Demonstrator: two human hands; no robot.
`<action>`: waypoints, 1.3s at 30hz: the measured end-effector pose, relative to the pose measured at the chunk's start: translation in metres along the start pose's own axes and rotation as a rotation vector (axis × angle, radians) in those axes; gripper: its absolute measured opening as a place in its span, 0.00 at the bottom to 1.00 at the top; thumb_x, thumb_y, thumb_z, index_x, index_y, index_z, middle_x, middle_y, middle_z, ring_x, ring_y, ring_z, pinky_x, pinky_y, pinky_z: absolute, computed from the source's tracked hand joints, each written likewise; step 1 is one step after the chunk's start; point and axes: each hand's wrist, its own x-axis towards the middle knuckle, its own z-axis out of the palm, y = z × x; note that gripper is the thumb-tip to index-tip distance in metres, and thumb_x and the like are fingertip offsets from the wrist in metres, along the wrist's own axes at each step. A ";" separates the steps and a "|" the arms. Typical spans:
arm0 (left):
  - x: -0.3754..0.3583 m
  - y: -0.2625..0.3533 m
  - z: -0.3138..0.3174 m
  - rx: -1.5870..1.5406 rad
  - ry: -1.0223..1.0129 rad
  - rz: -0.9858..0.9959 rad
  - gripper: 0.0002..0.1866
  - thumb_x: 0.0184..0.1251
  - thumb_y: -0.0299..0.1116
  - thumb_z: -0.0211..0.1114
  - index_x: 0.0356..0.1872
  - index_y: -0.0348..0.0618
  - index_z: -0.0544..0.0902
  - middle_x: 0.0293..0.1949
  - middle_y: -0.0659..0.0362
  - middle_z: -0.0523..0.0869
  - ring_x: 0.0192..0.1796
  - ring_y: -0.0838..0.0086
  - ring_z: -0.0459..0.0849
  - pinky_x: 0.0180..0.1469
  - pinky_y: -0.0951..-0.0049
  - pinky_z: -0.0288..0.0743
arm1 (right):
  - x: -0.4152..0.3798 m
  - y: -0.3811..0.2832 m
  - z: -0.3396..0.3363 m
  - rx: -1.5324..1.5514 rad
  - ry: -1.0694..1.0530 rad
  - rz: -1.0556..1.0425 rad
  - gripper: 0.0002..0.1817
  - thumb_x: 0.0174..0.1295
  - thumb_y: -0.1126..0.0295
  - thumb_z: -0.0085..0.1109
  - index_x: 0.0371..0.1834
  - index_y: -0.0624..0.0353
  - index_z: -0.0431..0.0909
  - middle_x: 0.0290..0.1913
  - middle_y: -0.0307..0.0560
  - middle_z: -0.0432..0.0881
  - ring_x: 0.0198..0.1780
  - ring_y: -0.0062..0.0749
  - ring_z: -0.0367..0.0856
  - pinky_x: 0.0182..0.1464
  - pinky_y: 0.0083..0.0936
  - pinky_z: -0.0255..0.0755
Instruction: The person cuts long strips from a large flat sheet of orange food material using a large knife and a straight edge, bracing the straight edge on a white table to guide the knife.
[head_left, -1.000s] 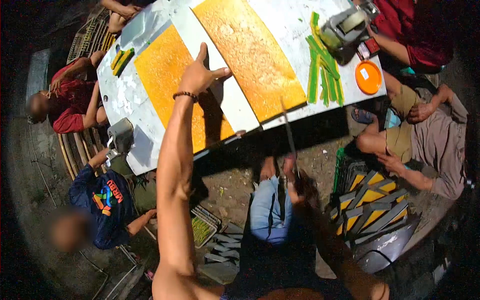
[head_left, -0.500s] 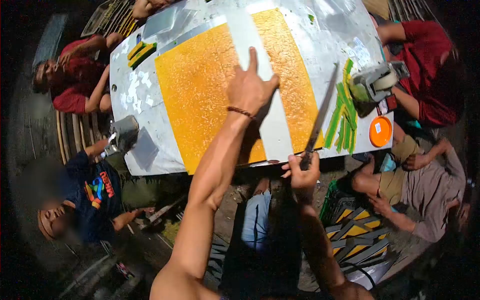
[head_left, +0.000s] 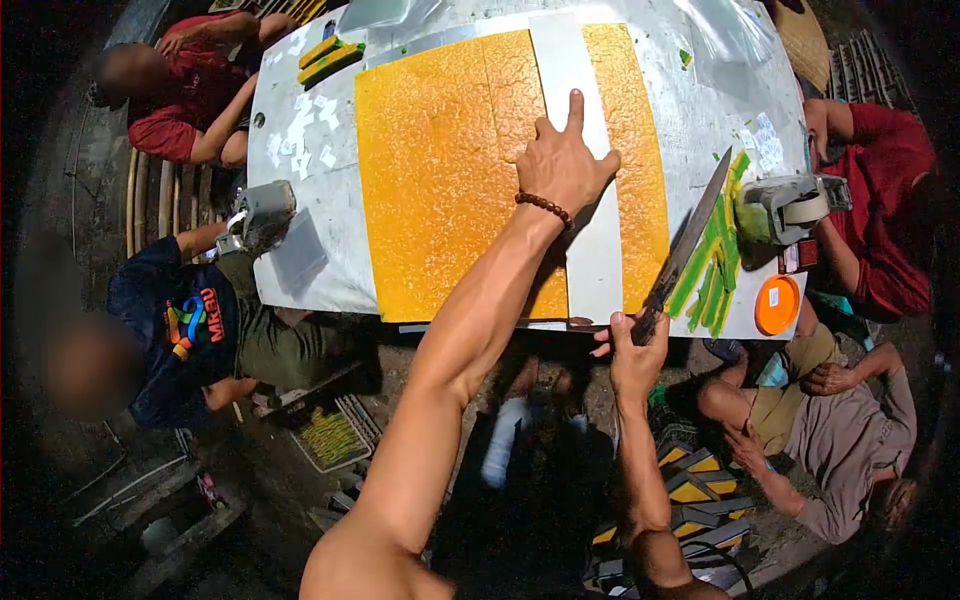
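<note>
My left hand [head_left: 567,165] lies with fingers spread on a long white straightedge strip [head_left: 597,265], pressing it onto a textured yellow-orange sheet [head_left: 430,190]. A thin line runs down the sheet just left of the strip. At the table's near edge, my right hand [head_left: 640,355] is closed around the dark handle of a long knife [head_left: 695,225]. The blade points up and away, right of the sheet, beside and partly over several green-and-yellow cut strips [head_left: 712,285]. My left forearm hides part of the sheet.
Tape dispensers stand on the white table [head_left: 330,265] at left [head_left: 268,212] and right [head_left: 790,210]. An orange lid [head_left: 776,305] lies near the right corner. Several people sit around the table. Below are a basket of thin green-yellow pieces [head_left: 335,435] and wrapped yellow-and-black pieces [head_left: 690,490].
The white strip and my left hand have shifted right across the sheet, showing a line left of the strip. My right hand and knife have moved right, off the sheet. The view has turned slightly.
</note>
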 end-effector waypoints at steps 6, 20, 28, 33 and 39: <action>0.001 0.003 -0.001 -0.008 -0.023 -0.006 0.52 0.58 0.63 0.68 0.81 0.51 0.60 0.47 0.34 0.80 0.45 0.41 0.86 0.44 0.45 0.80 | 0.002 0.001 -0.002 -0.014 -0.016 0.005 0.15 0.71 0.71 0.64 0.50 0.62 0.67 0.36 0.49 0.83 0.28 0.29 0.85 0.22 0.25 0.81; -0.003 -0.004 -0.007 -0.104 -0.016 0.008 0.52 0.60 0.63 0.69 0.81 0.50 0.59 0.51 0.33 0.78 0.47 0.41 0.86 0.47 0.44 0.80 | 0.001 -0.004 0.000 -0.047 -0.029 0.015 0.15 0.71 0.71 0.64 0.49 0.60 0.65 0.37 0.48 0.79 0.29 0.36 0.86 0.21 0.27 0.81; 0.001 -0.011 0.009 -0.104 0.051 0.047 0.54 0.58 0.64 0.72 0.80 0.52 0.59 0.53 0.34 0.79 0.48 0.40 0.86 0.47 0.44 0.82 | 0.005 -0.003 -0.003 -0.113 -0.023 0.001 0.16 0.71 0.71 0.64 0.51 0.60 0.65 0.35 0.47 0.78 0.29 0.36 0.86 0.21 0.26 0.80; 0.005 -0.017 0.001 -0.188 -0.012 0.049 0.57 0.51 0.60 0.79 0.80 0.51 0.60 0.56 0.32 0.81 0.54 0.43 0.86 0.55 0.49 0.81 | 0.008 -0.007 -0.002 -0.050 -0.057 0.000 0.16 0.70 0.74 0.65 0.51 0.59 0.65 0.37 0.49 0.79 0.28 0.37 0.85 0.22 0.28 0.80; 0.011 -0.007 0.016 0.016 0.044 0.013 0.54 0.59 0.52 0.76 0.82 0.51 0.55 0.58 0.33 0.80 0.56 0.44 0.84 0.57 0.49 0.81 | 0.010 -0.003 -0.011 -0.069 -0.083 -0.003 0.17 0.69 0.73 0.67 0.50 0.59 0.65 0.37 0.48 0.78 0.27 0.35 0.84 0.23 0.28 0.81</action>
